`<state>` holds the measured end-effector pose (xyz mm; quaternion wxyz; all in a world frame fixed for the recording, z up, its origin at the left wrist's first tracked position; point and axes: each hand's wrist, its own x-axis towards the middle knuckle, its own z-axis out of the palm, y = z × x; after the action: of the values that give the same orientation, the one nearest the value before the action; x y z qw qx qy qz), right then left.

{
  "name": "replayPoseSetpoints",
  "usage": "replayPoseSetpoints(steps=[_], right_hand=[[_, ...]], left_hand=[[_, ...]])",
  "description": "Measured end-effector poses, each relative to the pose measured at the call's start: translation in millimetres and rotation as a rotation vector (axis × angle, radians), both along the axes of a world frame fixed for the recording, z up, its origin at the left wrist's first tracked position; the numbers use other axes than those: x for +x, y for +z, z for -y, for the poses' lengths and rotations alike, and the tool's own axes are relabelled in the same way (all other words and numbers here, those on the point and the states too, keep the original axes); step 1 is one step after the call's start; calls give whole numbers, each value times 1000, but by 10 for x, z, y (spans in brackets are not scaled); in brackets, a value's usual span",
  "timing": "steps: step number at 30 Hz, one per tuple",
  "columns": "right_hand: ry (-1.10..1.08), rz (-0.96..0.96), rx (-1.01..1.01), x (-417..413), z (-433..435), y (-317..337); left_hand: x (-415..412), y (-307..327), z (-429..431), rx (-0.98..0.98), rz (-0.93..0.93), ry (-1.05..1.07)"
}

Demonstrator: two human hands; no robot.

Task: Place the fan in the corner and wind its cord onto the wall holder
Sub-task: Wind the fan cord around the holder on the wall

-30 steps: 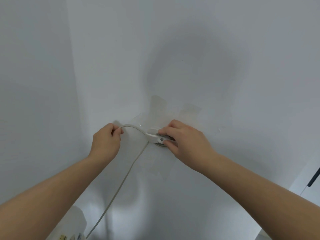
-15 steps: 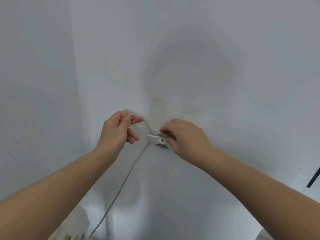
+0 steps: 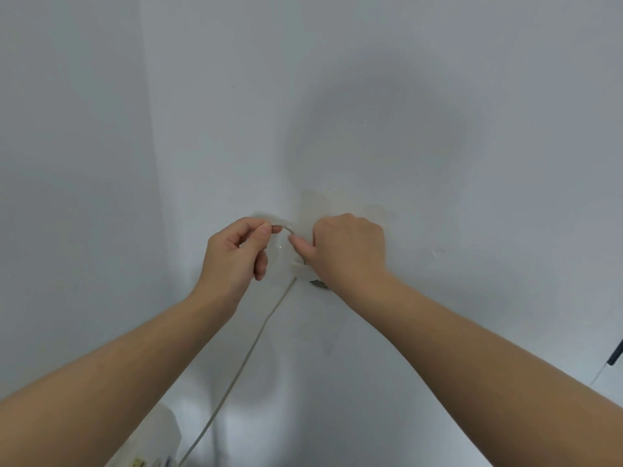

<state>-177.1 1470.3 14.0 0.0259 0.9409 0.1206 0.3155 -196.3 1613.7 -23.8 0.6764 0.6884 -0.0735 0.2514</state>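
A thin white cord (image 3: 249, 352) runs up from the bottom edge to the wall holder (image 3: 301, 268), a small white piece stuck to the white wall with clear tape. My left hand (image 3: 236, 261) pinches the cord between thumb and forefinger, bending it in an arc over the top of the holder. My right hand (image 3: 344, 247) covers the holder, its thumb touching the arc of cord. A grey round part (image 3: 318, 283) peeks out under my right hand. The white top of the fan (image 3: 158, 443) shows at the bottom left.
Two white walls meet in a corner (image 3: 151, 163) left of the holder. A dark thin object with a wire (image 3: 616, 357) sits at the right edge. My head casts a round shadow on the wall above the hands.
My left hand has carried the cord up and to the right, curving it over the holder. My right hand has shifted up to cover the holder and meet the cord.
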Motion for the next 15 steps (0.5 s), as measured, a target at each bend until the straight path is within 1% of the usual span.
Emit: replayPoseSetpoints(steps=[3, 6, 9, 11, 15], right_hand=[[30, 23, 58, 12, 26, 2], [142, 30, 112, -3, 115, -5], [224, -15, 93, -6, 232, -38], [276, -47, 138, -7, 314, -57], [347, -78, 174, -20, 451, -108]], left_hand=[[-29, 11, 27, -15, -5, -83], [-9, -12, 24, 37, -22, -99], [17, -76, 7, 70, -57, -78], [11, -111, 2, 84, -76, -79], [-21, -154, 10, 85, -117, -182]])
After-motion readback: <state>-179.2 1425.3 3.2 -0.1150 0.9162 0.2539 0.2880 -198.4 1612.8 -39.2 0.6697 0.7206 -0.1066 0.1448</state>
